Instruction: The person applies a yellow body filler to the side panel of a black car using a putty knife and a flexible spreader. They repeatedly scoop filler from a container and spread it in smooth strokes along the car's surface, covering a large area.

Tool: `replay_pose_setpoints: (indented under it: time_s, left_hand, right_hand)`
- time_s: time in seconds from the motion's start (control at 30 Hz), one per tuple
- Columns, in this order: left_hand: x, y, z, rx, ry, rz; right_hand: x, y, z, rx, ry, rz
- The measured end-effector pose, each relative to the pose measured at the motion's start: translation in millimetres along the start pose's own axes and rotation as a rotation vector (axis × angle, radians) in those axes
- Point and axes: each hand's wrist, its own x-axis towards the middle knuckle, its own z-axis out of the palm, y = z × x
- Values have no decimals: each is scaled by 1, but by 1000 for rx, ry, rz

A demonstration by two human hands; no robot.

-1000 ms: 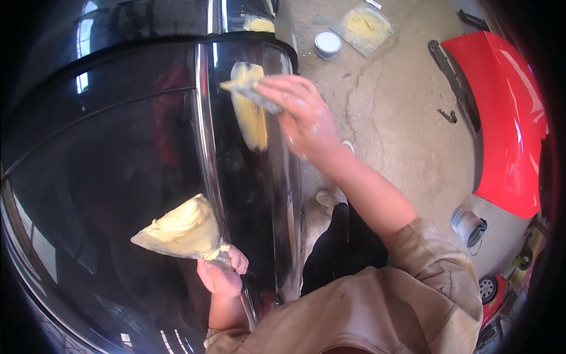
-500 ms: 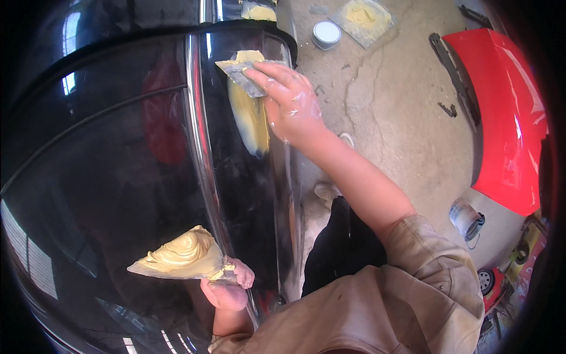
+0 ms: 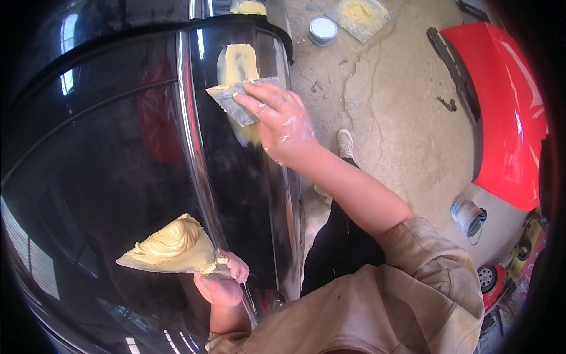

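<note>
My left hand [image 3: 225, 278], low over the black car panel [image 3: 94, 177], grips a triangular putty knife [image 3: 147, 259] loaded with a swirled mound of pale yellow filler [image 3: 177, 239]. My right hand [image 3: 282, 121], smeared with white, holds a flat grey spreader [image 3: 233, 103] against a narrow black panel right of a chrome strip [image 3: 194, 153]. A pale yellow filler patch [image 3: 239, 59] shows above the spreader and a thinner smear below it, partly hidden by the tool and hand. Another yellow patch [image 3: 249, 7] lies higher on the car.
On the concrete floor [image 3: 401, 141] at right are a lidded tin [image 3: 323, 29], a board with yellow filler [image 3: 362, 15], a curved red body panel [image 3: 507, 118], dark strips [image 3: 448, 59], a bucket [image 3: 467, 215] and a small red wheeled item [image 3: 495, 283]. My shoe [image 3: 345, 141] is beside the car.
My right hand and spreader went up the patch, then came back down it, leaving the upper filler exposed. My left hand and loaded knife moved slightly left and down from a second ago.
</note>
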Motion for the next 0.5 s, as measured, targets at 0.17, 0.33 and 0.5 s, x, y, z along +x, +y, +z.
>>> replay_pose_setpoints:
  time_s: [0.17, 0.33, 0.5]
  left_hand:
    - [-2, -1, -2, -1, 4, -6]
    - [-3, -4, -3, -34, -18, -17]
    - [-4, -6, -2, -19, 15, -4]
  right_hand:
    - [-17, -8, 0, 26, -19, 5]
    - [-35, -15, -2, 37, -48, 13]
    - [-54, -21, -3, 38, -48, 9]
